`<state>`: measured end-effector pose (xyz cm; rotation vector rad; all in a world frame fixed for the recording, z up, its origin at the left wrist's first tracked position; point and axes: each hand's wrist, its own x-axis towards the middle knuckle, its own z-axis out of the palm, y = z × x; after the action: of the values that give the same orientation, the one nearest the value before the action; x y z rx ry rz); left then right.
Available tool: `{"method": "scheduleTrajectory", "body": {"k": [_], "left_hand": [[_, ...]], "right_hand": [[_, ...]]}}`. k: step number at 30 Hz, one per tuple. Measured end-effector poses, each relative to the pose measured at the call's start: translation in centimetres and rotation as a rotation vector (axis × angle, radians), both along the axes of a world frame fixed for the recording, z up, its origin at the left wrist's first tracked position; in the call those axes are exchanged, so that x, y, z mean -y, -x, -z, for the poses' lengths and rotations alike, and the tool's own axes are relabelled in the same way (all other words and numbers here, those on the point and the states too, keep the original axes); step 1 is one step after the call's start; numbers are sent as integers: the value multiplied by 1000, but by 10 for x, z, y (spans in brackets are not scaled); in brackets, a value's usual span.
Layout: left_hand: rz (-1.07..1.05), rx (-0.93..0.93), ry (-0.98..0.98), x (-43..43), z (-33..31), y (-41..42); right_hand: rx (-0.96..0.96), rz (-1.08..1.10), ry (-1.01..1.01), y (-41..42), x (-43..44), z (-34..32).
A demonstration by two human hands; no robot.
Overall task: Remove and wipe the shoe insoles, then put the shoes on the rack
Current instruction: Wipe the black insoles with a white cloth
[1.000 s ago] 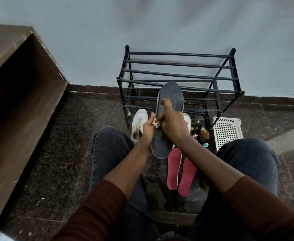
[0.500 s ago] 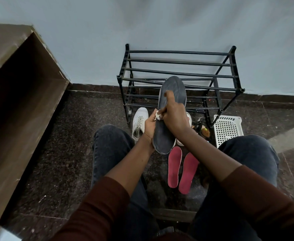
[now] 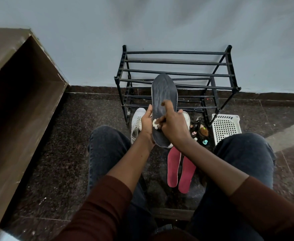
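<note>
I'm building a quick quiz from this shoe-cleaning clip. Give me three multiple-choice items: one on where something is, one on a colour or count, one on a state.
1. Where do the pink insoles lie?
A. on the floor between the knees
B. on the rack
C. in the basket

2. How many pink insoles are there?
A. one
B. two
C. four

3. What is on the rack?
A. two shoes
B. a basket
C. no shoes

Answers:
1 A, they lie flat on the dark floor.
2 B, a pair lies side by side.
3 C, its bars are bare, and the white shoe stands on the floor.
</note>
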<state>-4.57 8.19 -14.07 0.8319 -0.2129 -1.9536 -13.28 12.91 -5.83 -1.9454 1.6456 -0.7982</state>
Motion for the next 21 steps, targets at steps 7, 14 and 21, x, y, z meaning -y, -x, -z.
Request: {"method": "scheduleTrajectory", "body": {"k": [7, 14, 21], "left_hand": [[73, -14, -9, -11, -11, 1], [100, -138, 68, -22, -34, -4], [29, 15, 109, -10, -26, 0]], "right_hand": [[3, 71, 71, 0, 24, -1], [107, 9, -65, -6, -21, 5], [138, 33, -44, 0, -16, 2]]}}
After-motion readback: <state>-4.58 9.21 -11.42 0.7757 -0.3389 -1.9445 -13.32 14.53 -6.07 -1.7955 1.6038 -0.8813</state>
